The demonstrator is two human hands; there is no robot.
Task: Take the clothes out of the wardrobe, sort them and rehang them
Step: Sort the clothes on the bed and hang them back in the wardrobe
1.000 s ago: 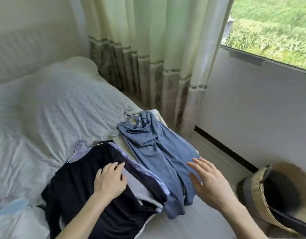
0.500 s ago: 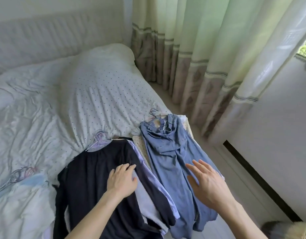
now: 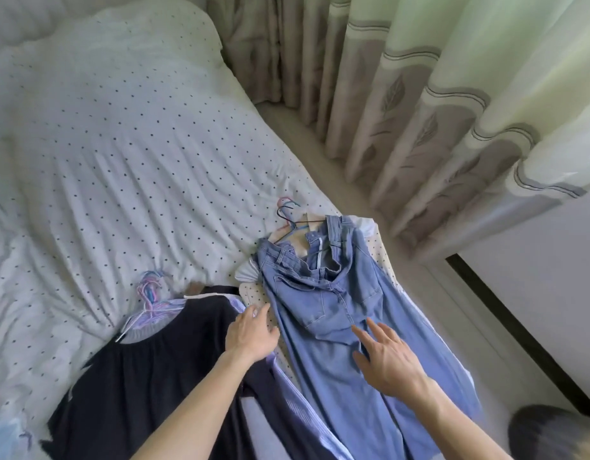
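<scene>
Two piles of clothes on hangers lie on the bed. The left pile has a dark navy garment (image 3: pixel 147 376) on top of a light striped shirt (image 3: pixel 297 410), with pastel hanger hooks (image 3: pixel 149 288) at its head. The right pile is topped by blue jeans (image 3: pixel 337 327) on hangers (image 3: pixel 288 212). My left hand (image 3: pixel 252 332) rests flat at the navy pile's right edge, its fingers spread and touching the gap beside the jeans. My right hand (image 3: pixel 386 356) hovers open over the jeans' leg, holding nothing.
The bed's white dotted quilt (image 3: pixel 121 161) stretches left and back. Pale green curtains (image 3: pixel 420 111) hang along the right, with a strip of floor (image 3: pixel 469 310) between bed and white wall. A dark round object (image 3: pixel 552 433) sits at bottom right.
The view has swung left and down, and the window has left the frame. My left hand slid right to the navy pile's edge. My right hand moved onto the jeans.
</scene>
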